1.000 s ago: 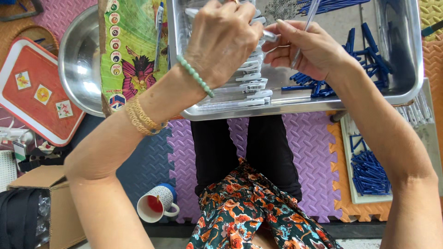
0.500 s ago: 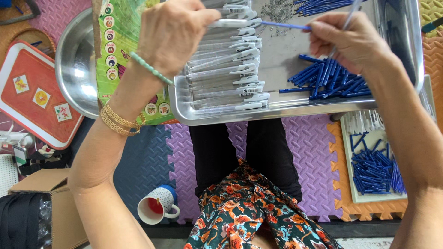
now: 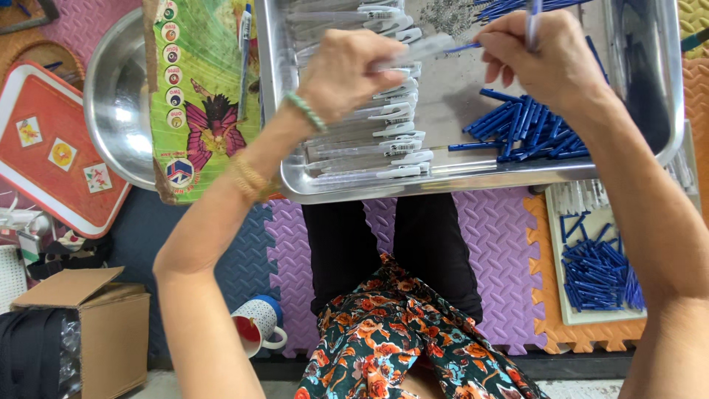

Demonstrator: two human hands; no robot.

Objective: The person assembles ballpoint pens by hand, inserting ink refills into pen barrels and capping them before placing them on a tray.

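Note:
A shiny metal tray [image 3: 473, 179] rests over my lap. On its left side lies a row of clear pen barrels with white clips [image 3: 384, 140]; a heap of blue pen parts [image 3: 528, 125] lies on its right. My left hand [image 3: 347, 74] holds a clear pen barrel [image 3: 421, 52] above the row. My right hand [image 3: 546, 59] grips a thin blue refill [image 3: 461, 47] whose tip meets the barrel's end, and a second pen stands up between its fingers.
A round metal bowl [image 3: 111, 103] and a green printed bag [image 3: 203, 96] lie left of the tray. Further left is a red tray [image 3: 44, 140]. A white box of blue parts [image 3: 598, 270] sits at right. A cup [image 3: 255, 329] and a cardboard box [image 3: 81, 332] stand on the foam mat floor.
My left hand lifted from the row of barrels, swung left, then came back to the middle with a clear barrel. My right hand rose and brought the blue refill to the barrel's end.

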